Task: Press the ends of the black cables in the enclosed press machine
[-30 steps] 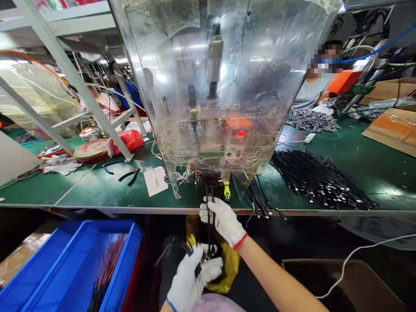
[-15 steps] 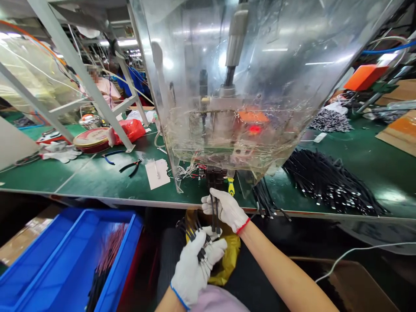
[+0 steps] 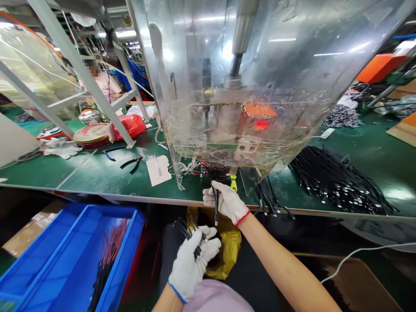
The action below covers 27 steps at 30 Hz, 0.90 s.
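Note:
My left hand point(image 3: 192, 262), in a white glove with a blue cuff, is closed around several short black cables point(image 3: 186, 232) with metal ends, low over my lap. Higher up, my right hand point(image 3: 227, 201), gloved with a red cuff, pinches a black cable point(image 3: 216, 210) whose lower end hangs free. Its fingertips are at the table edge, right under a dark fixture point(image 3: 219, 171) below the clear plastic guard point(image 3: 227, 112). The cable's upper end is at the fixture; whether it sits inside cannot be seen.
A heap of black cables point(image 3: 341, 182) lies on the green table at right, a smaller bunch point(image 3: 268, 197) nearer the guard. Pliers point(image 3: 131, 164) and a paper piece point(image 3: 158, 170) lie left. A blue bin point(image 3: 86, 212) stands lower left; a yellow bag point(image 3: 232, 249) hangs below the table.
My left hand has moved slightly down and left with its cables, away from the right hand. The right hand stays near the fixture, its cable now hanging apart from the left hand.

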{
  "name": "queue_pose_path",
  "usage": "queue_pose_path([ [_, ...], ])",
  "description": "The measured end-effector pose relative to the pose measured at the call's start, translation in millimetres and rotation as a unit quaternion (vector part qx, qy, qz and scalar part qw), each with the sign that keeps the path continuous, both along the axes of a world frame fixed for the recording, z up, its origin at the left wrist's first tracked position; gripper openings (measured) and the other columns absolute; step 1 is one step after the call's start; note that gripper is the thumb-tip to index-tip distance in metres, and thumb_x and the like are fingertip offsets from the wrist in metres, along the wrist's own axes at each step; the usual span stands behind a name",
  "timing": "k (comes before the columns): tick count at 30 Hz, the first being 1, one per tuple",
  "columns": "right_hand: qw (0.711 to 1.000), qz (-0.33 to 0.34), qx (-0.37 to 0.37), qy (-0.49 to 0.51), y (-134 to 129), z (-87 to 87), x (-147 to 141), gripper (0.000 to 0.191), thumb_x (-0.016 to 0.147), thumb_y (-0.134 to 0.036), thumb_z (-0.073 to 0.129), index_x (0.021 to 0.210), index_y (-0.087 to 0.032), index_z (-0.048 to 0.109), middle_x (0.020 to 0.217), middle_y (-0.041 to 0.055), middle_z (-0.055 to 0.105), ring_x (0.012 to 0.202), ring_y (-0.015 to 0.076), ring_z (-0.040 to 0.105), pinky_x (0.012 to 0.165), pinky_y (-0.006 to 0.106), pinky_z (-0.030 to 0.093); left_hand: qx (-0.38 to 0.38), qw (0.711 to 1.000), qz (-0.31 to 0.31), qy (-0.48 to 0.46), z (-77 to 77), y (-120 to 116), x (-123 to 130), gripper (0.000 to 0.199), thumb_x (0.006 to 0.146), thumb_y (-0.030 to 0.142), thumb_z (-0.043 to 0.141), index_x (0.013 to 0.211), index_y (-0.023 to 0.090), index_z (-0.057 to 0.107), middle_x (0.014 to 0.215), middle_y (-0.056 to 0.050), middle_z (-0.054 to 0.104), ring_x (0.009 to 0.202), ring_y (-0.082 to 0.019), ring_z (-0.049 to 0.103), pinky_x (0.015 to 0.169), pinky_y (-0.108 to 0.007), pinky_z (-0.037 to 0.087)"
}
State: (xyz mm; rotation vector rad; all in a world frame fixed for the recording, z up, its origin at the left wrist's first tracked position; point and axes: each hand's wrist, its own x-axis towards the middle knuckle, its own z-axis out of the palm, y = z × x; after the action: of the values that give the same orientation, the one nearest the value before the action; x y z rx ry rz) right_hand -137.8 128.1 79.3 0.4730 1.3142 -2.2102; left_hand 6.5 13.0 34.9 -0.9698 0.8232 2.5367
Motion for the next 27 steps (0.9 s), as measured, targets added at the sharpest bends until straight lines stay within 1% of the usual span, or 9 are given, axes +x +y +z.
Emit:
queue_pose_path([
  [6,1.0,-0.004,-0.008,0.009,-1,-3.8,1,0.039,0.091,-0.031,0.047,0.057,-0.014,0.055,0.072,0.0116,0.071,0.063,0.0171,0.068,0.067,0.033,0.059,0.005,1.0,-0.014,-0.005,-3.6,-1,0,0.025,0.085,0.024,0.064,0.105,0.008,0.063,0.112,-0.019,0.068,0.08,-0.023,0.071,0.069,-0.028,0.059],
  [10,1.0,-0.004,-0.004,-0.002,-4,-1.3,0,0.041,0.093,-0.031,0.046,0.057,-0.014,0.054,0.07,0.0117,0.07,0.062,0.0162,0.068,0.067,0.031,0.058,0.012,1.0,-0.023,0.0,-5.3,-1,0,0.025,0.085,0.024,0.065,0.104,0.008,0.062,0.108,-0.018,0.068,0.078,-0.021,0.071,0.067,-0.028,0.058],
  [13,1.0,0.005,-0.005,0.002,-1,2.2,0,0.04,0.094,-0.03,0.044,0.059,-0.013,0.055,0.07,0.0107,0.07,0.058,0.0147,0.066,0.063,0.028,0.057,0.024,0.999,-0.038,0.028,-8.4,-2,2,0.026,0.08,0.028,0.071,0.098,0.01,0.063,0.094,-0.013,0.069,0.068,-0.015,0.066,0.058,-0.022,0.054],
  [15,0.999,0.031,-0.026,0.024,8,-0.8,6,0.036,0.095,-0.031,0.044,0.068,-0.013,0.059,0.071,0.0088,0.071,0.056,0.0147,0.066,0.06,0.027,0.056,0.014,0.997,-0.054,0.055,-11.1,-6,7,0.03,0.077,0.033,0.074,0.096,0.012,0.063,0.081,-0.007,0.066,0.057,-0.009,0.058,0.047,-0.016,0.045],
  [18,0.992,0.112,-0.051,0.013,26,-22.0,26,0.042,0.097,-0.039,0.037,0.075,-0.013,0.061,0.068,0.0084,0.07,0.054,0.0163,0.066,0.052,0.026,0.054,-0.042,0.992,-0.103,0.061,-15.1,-21,18,0.033,0.076,0.039,0.074,0.095,0.014,0.063,0.067,-0.001,0.059,0.046,-0.004,0.048,0.038,-0.012,0.032],
  [21,0.968,0.23,-0.071,-0.065,33,-59.9,56,0.057,0.096,-0.052,0.03,0.078,-0.01,0.063,0.065,0.0117,0.069,0.054,0.0194,0.067,0.049,0.028,0.053,-0.105,0.965,-0.228,0.074,-19.7,-42,32,0.032,0.079,0.043,0.068,0.091,0.013,0.063,0.055,0.002,0.053,0.037,-0.003,0.038,0.032,-0.013,0.02],
  [22,0.961,0.247,-0.093,-0.081,31,-73.1,66,0.057,0.095,-0.055,0.031,0.084,-0.009,0.064,0.068,0.0123,0.069,0.056,0.0202,0.068,0.051,0.029,0.054,-0.127,0.95,-0.275,0.081,-21.7,-48,36,0.033,0.081,0.044,0.065,0.089,0.013,0.064,0.053,0.003,0.051,0.034,-0.002,0.035,0.032,-0.013,0.018],
  [24,0.961,0.218,-0.146,-0.088,22,-96.4,84,0.052,0.093,-0.055,0.039,0.097,-0.01,0.064,0.078,0.0119,0.072,0.064,0.0204,0.07,0.058,0.031,0.057,-0.174,0.916,-0.352,0.084,-26.5,-60,44,0.034,0.082,0.045,0.062,0.089,0.012,0.064,0.052,0.003,0.051,0.034,-0.003,0.034,0.032,-0.014,0.019],
  [27,0.979,0.106,-0.158,-0.07,4,-118.5,100,0.033,0.088,-0.043,0.056,0.098,-0.012,0.065,0.082,0.0097,0.073,0.069,0.0187,0.07,0.065,0.031,0.057,-0.237,0.879,-0.408,0.067,-34.8,-69,51,0.036,0.081,0.045,0.06,0.091,0.012,0.065,0.055,0.003,0.053,0.036,-0.004,0.036,0.033,-0.015,0.023],
])
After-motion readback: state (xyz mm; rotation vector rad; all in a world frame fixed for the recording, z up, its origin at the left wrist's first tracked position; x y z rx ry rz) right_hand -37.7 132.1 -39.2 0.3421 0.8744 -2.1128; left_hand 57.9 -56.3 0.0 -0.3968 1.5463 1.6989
